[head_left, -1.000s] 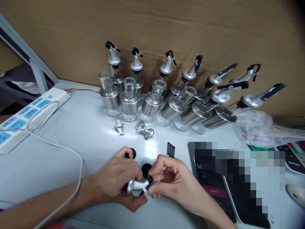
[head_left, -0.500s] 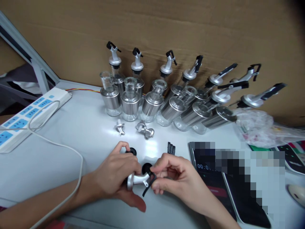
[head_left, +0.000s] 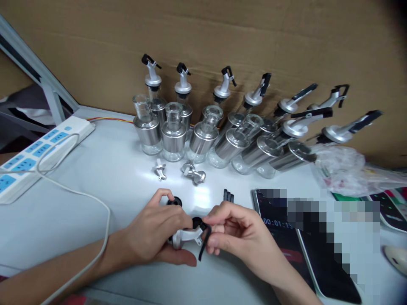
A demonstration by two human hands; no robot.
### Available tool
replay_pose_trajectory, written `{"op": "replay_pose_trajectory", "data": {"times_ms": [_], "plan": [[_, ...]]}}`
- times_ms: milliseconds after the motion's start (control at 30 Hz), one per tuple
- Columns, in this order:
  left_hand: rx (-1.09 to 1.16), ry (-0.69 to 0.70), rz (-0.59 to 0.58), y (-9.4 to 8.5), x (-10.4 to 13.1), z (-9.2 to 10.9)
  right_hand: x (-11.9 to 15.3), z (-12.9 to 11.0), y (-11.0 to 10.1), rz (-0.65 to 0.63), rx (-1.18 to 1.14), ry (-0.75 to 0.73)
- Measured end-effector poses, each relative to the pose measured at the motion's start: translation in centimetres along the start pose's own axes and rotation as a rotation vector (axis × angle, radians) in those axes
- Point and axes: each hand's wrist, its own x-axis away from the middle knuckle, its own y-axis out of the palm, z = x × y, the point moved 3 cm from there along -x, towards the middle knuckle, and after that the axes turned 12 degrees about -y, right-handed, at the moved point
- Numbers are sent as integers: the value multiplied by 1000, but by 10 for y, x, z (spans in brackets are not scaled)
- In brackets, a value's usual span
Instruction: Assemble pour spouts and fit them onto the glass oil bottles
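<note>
My left hand (head_left: 162, 231) is closed round a silver pour spout (head_left: 187, 236), which lies on its side with its tip to the right. Thumb and fingers of my right hand (head_left: 237, 226) pinch a black lever cap (head_left: 206, 241) at the spout's tip. A round black part (head_left: 174, 202) sits under my left index fingertip, and another black disc (head_left: 197, 222) shows behind the spout. Beyond my hands lie loose silver spouts (head_left: 193, 173) and one more (head_left: 160, 170) to their left. Several black levers (head_left: 228, 195) lie just behind my right hand.
Several glass bottles with steel bands (head_left: 203, 137) stand at the back, some topped with spouts. A power strip (head_left: 47, 148) and white cable (head_left: 92, 195) are at left, the cable crossing my left forearm. On the right are a phone with a timer (head_left: 286, 241) and plastic bags (head_left: 341, 165).
The black lever has swung to a more upright angle at the spout's tip. The spout has turned slightly, and my right hand has shifted a little with the lever.
</note>
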Motion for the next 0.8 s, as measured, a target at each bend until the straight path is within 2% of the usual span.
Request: {"op": "replay_pose_trajectory", "data": {"times_ms": [433, 633, 800], "plan": [[-91, 7, -9, 3, -1, -3, -2, 3, -2, 63, 43, -45], [-14, -43, -27, 6, 0, -5, -3, 5, 0, 100, 30, -9], [-8, -59, 2, 5, 0, -4, -3, 10, 3, 124, 9, 50]]}}
